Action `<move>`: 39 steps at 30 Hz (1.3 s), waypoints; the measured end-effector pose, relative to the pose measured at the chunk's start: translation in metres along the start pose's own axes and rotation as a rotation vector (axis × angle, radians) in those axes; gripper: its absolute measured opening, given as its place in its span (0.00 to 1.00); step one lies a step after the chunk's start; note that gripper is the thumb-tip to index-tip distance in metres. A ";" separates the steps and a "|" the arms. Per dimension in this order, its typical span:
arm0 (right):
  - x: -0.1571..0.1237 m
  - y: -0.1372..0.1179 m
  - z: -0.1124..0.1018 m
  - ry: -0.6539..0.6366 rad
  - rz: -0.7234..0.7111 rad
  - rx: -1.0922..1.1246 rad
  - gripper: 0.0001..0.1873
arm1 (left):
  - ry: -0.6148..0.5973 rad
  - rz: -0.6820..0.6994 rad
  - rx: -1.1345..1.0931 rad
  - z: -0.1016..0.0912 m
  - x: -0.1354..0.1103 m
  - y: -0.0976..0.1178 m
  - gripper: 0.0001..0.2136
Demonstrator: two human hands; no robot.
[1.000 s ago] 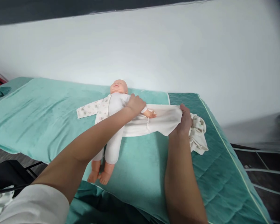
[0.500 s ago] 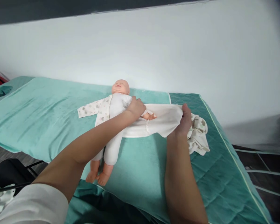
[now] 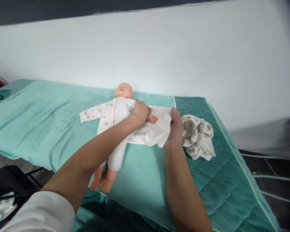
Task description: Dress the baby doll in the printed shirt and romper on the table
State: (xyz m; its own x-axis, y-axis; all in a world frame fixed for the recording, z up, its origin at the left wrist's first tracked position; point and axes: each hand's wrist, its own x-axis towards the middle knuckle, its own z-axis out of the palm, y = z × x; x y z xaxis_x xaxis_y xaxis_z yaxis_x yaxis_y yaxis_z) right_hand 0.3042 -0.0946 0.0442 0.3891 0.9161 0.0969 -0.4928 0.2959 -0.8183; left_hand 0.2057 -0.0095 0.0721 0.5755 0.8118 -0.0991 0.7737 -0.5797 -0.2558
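Observation:
A baby doll (image 3: 119, 112) in a white bodysuit lies face up on the teal padded table (image 3: 50, 122), head toward the wall. A printed jacket (image 3: 96, 114) lies open under it, one sleeve spread to the left. My left hand (image 3: 140, 111) is closed on the doll's upper arm at the shoulder. My right hand (image 3: 175, 125) grips the bunched white garment (image 3: 157, 129) right beside the doll's bare hand (image 3: 152, 119).
A crumpled printed cloth (image 3: 198, 137) lies on the quilted teal cover to the right of my right hand. A white wall runs behind the table. Dark floor and a black frame show below at the left and right.
My right hand has moved left toward the doll, bunching the white garment that was stretched out. The printed cloth it covered now lies uncovered. My left hand has stayed at the doll's shoulder.

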 end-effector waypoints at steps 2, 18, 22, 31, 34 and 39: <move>-0.011 0.003 0.012 -0.064 0.018 -0.010 0.21 | 0.004 -0.016 -0.023 -0.002 -0.001 -0.002 0.16; -0.044 0.036 0.038 -0.747 0.212 -0.326 0.29 | 0.116 -0.127 -0.970 -0.028 -0.068 -0.083 0.21; -0.043 0.034 0.036 -0.808 0.252 -0.450 0.19 | 0.040 -0.041 -0.538 -0.025 -0.059 -0.076 0.25; -0.039 0.024 0.032 -0.812 0.168 -0.577 0.15 | 0.071 0.090 -0.306 -0.022 -0.054 -0.067 0.17; -0.032 0.017 0.026 -0.716 0.055 -0.715 0.12 | 0.216 -0.096 -0.433 -0.017 -0.054 -0.081 0.18; -0.019 0.013 0.011 -0.738 0.026 -0.918 0.15 | 0.330 -0.427 -0.531 -0.002 -0.056 -0.111 0.15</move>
State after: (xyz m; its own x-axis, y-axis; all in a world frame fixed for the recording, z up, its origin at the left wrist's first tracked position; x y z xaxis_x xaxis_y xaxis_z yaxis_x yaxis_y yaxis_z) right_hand 0.2812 -0.1051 0.0379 -0.3055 0.9430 0.1316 0.3685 0.2446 -0.8969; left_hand 0.0885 0.0093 0.1077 0.1819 0.9585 0.2193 0.9229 -0.2435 0.2985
